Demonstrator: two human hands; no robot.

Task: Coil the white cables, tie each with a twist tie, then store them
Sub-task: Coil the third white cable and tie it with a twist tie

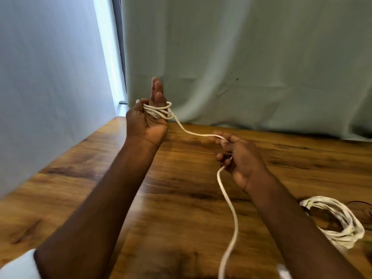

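My left hand (148, 121) is raised above the table's far left, fingers straight up. A white cable (227, 198) is wound in a few loops around its palm, and the thumb is bent over the loops. From there the cable runs right to my right hand (237, 156), whose curled fingers grip it. Below that hand it drops toward the bottom edge of the view. A second white cable (342, 220) lies coiled on the table at the right.
The wooden table (181, 198) fills the lower view. A pale green curtain (241, 57) hangs along its far edge and a white wall stands at the left. A thin dark wire (360, 203) lies beside the coiled cable.
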